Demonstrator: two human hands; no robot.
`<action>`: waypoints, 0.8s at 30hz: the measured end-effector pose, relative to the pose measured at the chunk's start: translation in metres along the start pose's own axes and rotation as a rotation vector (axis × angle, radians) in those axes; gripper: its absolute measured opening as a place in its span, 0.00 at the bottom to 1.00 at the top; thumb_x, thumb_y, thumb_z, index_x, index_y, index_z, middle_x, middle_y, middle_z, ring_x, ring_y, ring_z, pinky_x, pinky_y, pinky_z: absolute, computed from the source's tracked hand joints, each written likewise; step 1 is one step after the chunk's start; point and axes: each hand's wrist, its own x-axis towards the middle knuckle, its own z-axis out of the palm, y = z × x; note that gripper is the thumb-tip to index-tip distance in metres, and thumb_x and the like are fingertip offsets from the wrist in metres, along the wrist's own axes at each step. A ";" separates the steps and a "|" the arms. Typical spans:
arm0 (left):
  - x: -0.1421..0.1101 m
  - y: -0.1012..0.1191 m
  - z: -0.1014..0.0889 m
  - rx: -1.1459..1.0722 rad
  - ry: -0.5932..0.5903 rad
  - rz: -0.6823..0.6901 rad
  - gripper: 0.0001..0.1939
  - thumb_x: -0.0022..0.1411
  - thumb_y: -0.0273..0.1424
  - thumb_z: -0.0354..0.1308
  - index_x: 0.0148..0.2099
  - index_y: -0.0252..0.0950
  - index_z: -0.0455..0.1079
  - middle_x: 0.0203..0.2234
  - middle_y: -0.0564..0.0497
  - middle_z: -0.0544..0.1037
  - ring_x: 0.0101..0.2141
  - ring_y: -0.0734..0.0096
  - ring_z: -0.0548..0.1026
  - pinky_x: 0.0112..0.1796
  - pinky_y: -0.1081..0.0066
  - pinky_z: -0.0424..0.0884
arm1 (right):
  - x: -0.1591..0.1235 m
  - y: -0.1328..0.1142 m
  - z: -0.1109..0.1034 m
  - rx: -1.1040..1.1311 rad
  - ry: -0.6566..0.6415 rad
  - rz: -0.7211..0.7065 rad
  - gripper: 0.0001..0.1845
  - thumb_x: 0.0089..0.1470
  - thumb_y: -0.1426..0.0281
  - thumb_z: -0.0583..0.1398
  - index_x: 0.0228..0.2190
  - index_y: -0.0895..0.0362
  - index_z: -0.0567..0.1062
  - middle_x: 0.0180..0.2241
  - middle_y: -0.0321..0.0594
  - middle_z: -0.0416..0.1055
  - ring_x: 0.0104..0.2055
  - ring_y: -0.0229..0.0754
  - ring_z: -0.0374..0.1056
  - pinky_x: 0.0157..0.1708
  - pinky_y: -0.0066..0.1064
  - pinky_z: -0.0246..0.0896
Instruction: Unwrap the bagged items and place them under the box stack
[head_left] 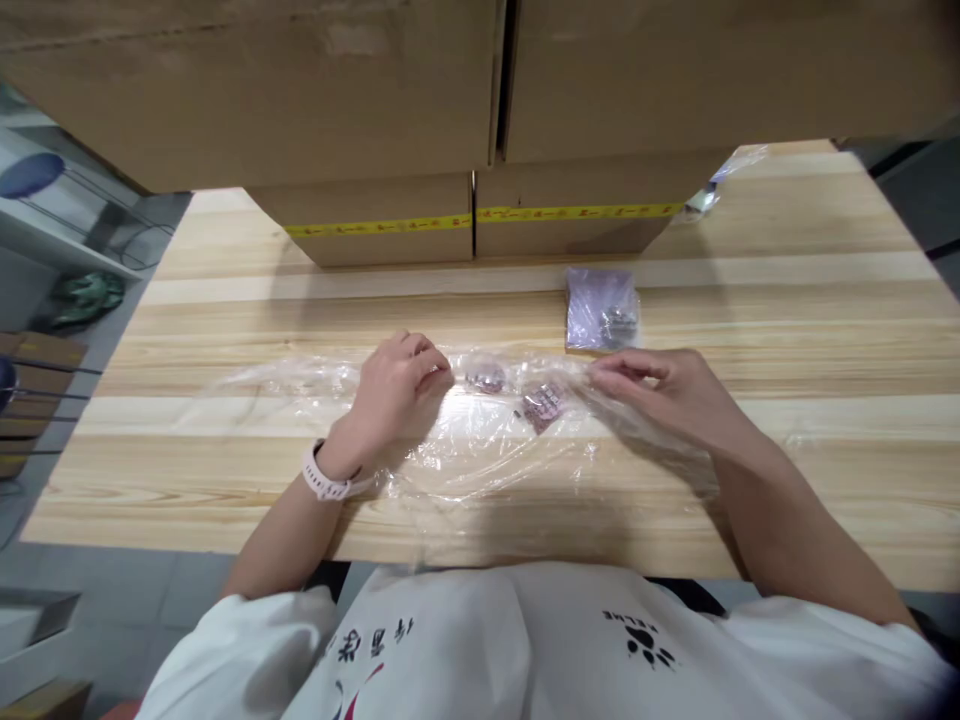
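A wide sheet of clear plastic film (457, 450) lies crumpled over the middle of the table. My left hand (401, 380) has its fingers curled on the film's far edge, left of centre. On the right, my right hand (656, 385) pinches the same edge between thumb and fingers. Between the hands, a small round pinkish printed piece (486, 376) and a square pinkish printed piece (543, 405) show at the film; I cannot tell whether they are under it or on it. Just beyond my right hand sits a purple packet (600, 308) in clear wrapping.
Large cardboard boxes (390, 215) with yellow tape are stacked at the table's far side and overhang it. Some clear wrapping (705, 198) lies by their right end. The wooden table (810, 300) has a blue stool (31, 175) off to its left.
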 end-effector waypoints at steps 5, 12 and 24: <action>0.034 -0.015 -0.010 0.041 0.302 -0.135 0.02 0.67 0.27 0.62 0.41 0.38 0.74 0.39 0.45 0.79 0.43 0.53 0.74 0.43 0.55 0.69 | 0.024 0.001 -0.006 -0.439 0.401 -0.028 0.14 0.64 0.62 0.61 0.47 0.52 0.82 0.43 0.47 0.81 0.44 0.55 0.75 0.43 0.49 0.69; 0.030 0.018 -0.003 -0.177 0.089 0.156 0.06 0.71 0.28 0.57 0.48 0.38 0.74 0.41 0.47 0.81 0.44 0.60 0.77 0.45 0.59 0.74 | 0.005 -0.021 0.025 -0.463 0.185 -0.507 0.11 0.67 0.67 0.60 0.48 0.54 0.79 0.46 0.45 0.80 0.47 0.50 0.73 0.48 0.46 0.69; 0.010 0.025 0.016 -0.187 -0.246 0.061 0.25 0.69 0.28 0.58 0.66 0.36 0.62 0.50 0.40 0.78 0.50 0.54 0.74 0.47 0.56 0.73 | -0.003 -0.015 0.031 -0.298 -0.295 -0.337 0.22 0.61 0.64 0.65 0.56 0.46 0.74 0.49 0.45 0.71 0.52 0.55 0.65 0.47 0.48 0.68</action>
